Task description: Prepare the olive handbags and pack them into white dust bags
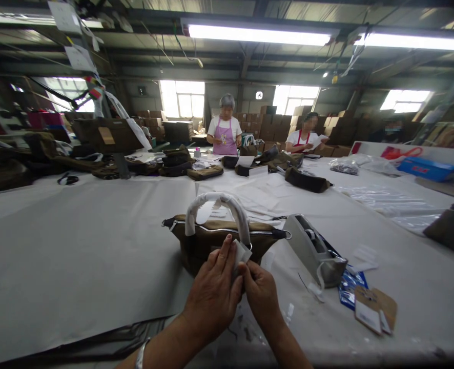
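Note:
A dark olive-brown handbag (207, 225) stands upright on the table in front of me, its silver zip running along the top. Its arched handle (217, 197) is wrapped in whitish film or paper. At the right foot of the handle, a small piece of white wrapping paper (242, 252) lies between my hands. My left hand (213, 287) presses it against the bag's front, index finger stretched and thumb towards the other hand. Pinched between thumb and fingers, the paper's lower edge is in my right hand (260, 287). My fingers partly hide the paper and the bag's front.
Right of the bag stands a grey tape dispenser (315, 251). Beyond it lie a blue packet (352, 287) and brown tags (376, 307). More dark bags (307, 179) lie along the far side, near a blue box (427, 168). Two people (225, 128) work across the table.

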`<action>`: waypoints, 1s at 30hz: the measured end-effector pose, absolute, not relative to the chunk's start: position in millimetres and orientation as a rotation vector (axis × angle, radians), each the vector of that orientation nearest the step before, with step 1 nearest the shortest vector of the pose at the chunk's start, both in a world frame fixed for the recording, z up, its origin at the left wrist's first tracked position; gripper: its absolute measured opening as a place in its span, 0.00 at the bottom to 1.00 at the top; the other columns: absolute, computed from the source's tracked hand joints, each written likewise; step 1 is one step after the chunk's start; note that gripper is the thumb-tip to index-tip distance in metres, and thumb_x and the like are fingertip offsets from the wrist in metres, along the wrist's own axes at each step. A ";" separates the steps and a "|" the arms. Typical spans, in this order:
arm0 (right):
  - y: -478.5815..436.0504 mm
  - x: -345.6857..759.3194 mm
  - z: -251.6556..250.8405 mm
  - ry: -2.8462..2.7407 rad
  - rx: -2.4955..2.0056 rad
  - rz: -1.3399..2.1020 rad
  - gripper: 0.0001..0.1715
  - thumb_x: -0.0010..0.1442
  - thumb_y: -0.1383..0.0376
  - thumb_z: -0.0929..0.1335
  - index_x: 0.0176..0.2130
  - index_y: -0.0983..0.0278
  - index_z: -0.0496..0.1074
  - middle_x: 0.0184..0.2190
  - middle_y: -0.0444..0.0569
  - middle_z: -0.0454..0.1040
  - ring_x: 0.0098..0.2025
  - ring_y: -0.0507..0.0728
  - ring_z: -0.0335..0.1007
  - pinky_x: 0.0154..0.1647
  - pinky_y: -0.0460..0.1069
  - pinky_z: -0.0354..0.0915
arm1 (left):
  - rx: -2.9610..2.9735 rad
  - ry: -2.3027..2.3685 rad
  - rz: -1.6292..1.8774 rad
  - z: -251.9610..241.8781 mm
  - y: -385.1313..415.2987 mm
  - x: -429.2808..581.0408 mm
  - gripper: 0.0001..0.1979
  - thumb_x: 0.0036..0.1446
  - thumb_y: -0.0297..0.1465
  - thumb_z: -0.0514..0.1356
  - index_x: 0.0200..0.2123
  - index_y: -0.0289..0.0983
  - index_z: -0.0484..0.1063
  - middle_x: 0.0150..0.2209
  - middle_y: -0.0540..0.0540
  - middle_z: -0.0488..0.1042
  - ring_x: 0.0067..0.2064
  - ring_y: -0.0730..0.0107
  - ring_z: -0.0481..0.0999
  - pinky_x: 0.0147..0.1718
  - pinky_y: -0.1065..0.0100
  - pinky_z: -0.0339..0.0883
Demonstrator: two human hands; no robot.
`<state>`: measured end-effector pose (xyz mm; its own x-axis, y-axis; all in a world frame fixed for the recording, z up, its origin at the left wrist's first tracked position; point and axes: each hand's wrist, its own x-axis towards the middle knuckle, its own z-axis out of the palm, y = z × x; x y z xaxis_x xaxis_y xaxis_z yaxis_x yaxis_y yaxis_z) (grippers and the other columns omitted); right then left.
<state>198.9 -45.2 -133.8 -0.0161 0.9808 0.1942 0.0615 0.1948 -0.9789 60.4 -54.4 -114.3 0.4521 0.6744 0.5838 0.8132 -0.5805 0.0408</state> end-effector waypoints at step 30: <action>-48.4 334.4 -98.7 -1.381 -1.604 0.203 0.17 0.64 0.53 0.66 0.43 0.61 0.77 0.34 0.50 0.80 0.37 0.59 0.78 0.43 0.51 0.68 | -2.871 -2.582 -1.956 -95.8 -53.6 53.1 0.21 0.56 0.44 0.65 0.46 0.35 0.74 0.42 0.44 0.81 0.47 0.52 0.77 0.42 0.66 0.69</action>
